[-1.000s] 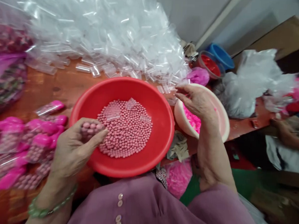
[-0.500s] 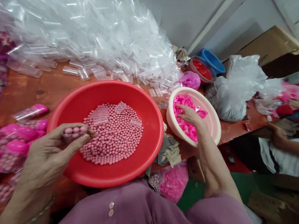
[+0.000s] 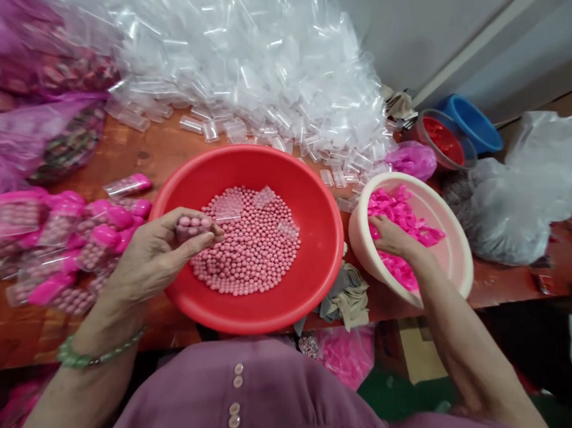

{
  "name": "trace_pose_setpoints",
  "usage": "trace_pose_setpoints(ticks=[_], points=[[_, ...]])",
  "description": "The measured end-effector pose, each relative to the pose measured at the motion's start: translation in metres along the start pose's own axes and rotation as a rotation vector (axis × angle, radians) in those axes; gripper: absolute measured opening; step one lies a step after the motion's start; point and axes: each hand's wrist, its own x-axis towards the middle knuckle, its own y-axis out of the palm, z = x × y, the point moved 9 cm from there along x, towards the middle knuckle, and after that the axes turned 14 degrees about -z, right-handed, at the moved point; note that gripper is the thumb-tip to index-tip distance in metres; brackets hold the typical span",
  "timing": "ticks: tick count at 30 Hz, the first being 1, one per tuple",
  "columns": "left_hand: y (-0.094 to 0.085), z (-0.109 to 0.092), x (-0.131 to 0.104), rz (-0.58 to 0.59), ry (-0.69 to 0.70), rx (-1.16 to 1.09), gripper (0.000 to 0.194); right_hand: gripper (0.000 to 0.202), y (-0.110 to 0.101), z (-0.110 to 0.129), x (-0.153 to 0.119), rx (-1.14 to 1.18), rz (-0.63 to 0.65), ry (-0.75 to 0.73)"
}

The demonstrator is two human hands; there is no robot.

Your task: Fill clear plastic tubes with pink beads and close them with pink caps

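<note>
My left hand (image 3: 157,252) is closed around a small clear plastic tube (image 3: 193,228) filled with pink beads, its open end facing me over the left rim of a red basin (image 3: 242,317). Loose pink beads (image 3: 245,256) cover the bottom of that basin, with a few clear tubes lying among them. Inside a white basin (image 3: 458,274) to the right, my right hand (image 3: 395,237) reaches down to bright pink plastic caps (image 3: 406,211). Its fingertips are closed on one pink cap (image 3: 374,231), partly hidden by the fingers.
Filled tubes with pink caps (image 3: 65,228) lie heaped at the left. A large pile of empty clear tubes (image 3: 255,65) spreads along the back. Purple bags (image 3: 12,129), cloths (image 3: 349,297), a blue basin (image 3: 477,131) and a grey-white bag (image 3: 502,206) surround the work area.
The view has swung left, so the basins appear further right. My right hand's fingers have drawn together on a pink cap. My left hand still holds the bead-filled tube.
</note>
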Motion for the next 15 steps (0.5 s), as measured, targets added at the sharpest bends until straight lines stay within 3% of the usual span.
trace_pose_setpoints(ticks=[5, 11, 15], points=[[0.018, -0.007, 0.003, 0.159, 0.008, 0.008, 0.023, 0.089, -0.007, -0.011, -0.002, 0.004, 0.023, 0.05], [0.103, -0.02, -0.007, 0.76, 0.223, 0.276, 0.023, 0.086, 0.023, -0.015, 0.014, -0.001, -0.044, 0.101], [0.149, -0.006, -0.001, 0.98, 0.382, 0.476, 0.021, 0.087, 0.033, -0.021, 0.015, 0.045, -0.078, 0.123]])
